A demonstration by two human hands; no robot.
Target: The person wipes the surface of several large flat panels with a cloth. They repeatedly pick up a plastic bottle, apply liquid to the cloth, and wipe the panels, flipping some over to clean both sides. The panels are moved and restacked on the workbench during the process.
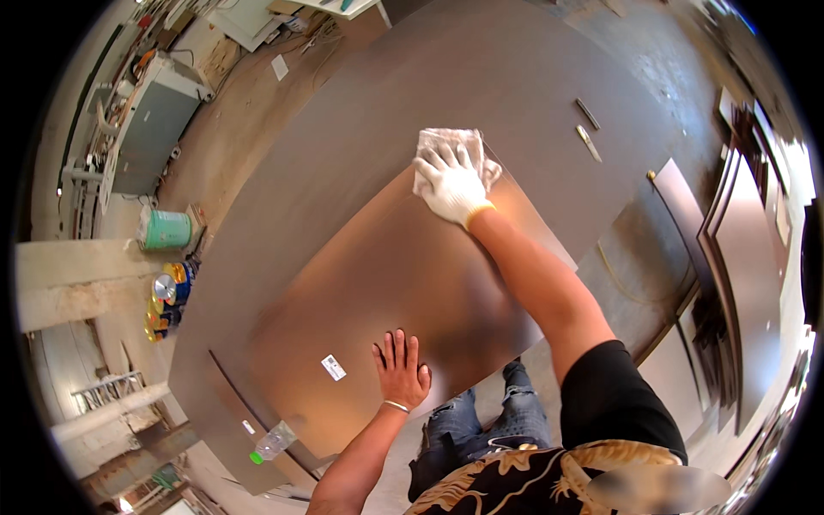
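A glossy brown metal-looking panel point(369, 266) lies on a large dark tabletop point(343, 146) in front of me. My right hand point(451, 184), in a white knit glove, reaches to the panel's far end and presses on a crumpled whitish cloth point(448, 137). Its fingers are stretched over the cloth, which partly sticks out past them. My left hand point(402, 376) is bare and lies flat on the panel near its close edge, fingers somewhat apart, holding nothing. Left of that hand, a small white label point(333, 367) is stuck to the panel.
A clear plastic bottle with a green cap point(275, 441) lies at the near left, beside a narrow brown strip point(240, 399). Two short metal pieces point(588, 143) rest at the far right of the tabletop. Brown panels point(742, 257) lean at right; a green bucket point(167, 229) stands left.
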